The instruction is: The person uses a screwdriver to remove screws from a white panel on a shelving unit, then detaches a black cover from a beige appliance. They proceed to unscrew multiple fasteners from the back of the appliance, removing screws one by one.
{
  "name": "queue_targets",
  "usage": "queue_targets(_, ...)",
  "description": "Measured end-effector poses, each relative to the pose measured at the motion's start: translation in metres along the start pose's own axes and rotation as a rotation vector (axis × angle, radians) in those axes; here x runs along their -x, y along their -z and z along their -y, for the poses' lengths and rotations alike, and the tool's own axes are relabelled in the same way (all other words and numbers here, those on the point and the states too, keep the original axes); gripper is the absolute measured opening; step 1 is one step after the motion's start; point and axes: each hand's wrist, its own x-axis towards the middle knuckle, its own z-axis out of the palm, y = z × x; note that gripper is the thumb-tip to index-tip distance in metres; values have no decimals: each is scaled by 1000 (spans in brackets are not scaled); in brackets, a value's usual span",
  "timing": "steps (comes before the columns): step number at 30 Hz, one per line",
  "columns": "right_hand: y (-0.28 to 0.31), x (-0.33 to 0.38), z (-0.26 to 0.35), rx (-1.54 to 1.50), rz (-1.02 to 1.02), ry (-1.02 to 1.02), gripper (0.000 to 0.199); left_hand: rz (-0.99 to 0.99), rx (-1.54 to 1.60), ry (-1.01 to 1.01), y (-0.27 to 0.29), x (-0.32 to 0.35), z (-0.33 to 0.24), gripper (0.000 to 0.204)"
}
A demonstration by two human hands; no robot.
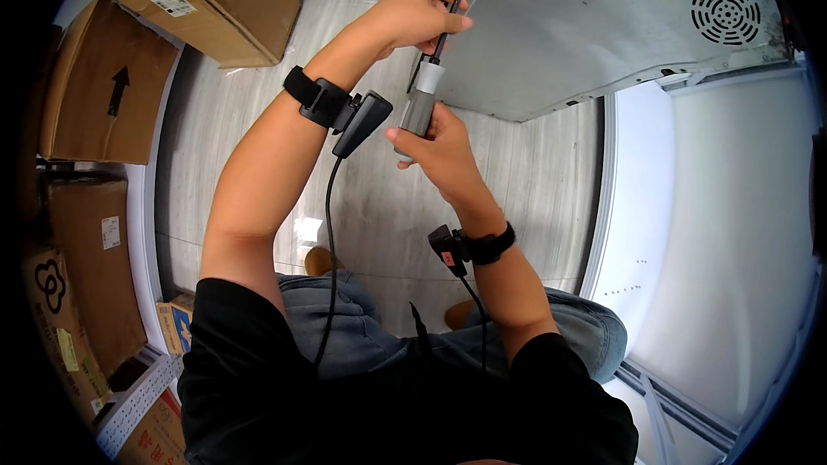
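Both hands on the screwdriver, up at the panel edge.
My right hand [444, 142] grips the grey handle [420, 103] to turn it; left hand [422, 13] pinches the thin shaft [446, 21] so the tip stays straight vs. the grey panel [586, 26]. Boxes [207, 0] sit far left on the floor.

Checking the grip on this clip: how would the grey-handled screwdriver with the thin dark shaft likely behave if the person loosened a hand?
The grey-handled screwdriver with the thin dark shaft looks stiff: it stays straight between the left hand and right hand. Its round handle would probably roll if laid down. Held near the grey panel, it would likely tip without both hands.
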Motion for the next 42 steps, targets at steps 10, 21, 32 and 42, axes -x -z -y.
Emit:
queue_targets(10,9,11,15,-303,214,-35,60,19,73,-24,3,-4,5,32)
queue_targets(21,4,7,10,97,9,1,57,23,-25,-16,1,1,-2,33)
queue_targets(32,24,9,11,-208,243,-51,64,27,111,-14,-1,0,4,30)
queue_targets(42,9,4,1,14,94,74,48,-42,-85,-67,-5,1,2,41)
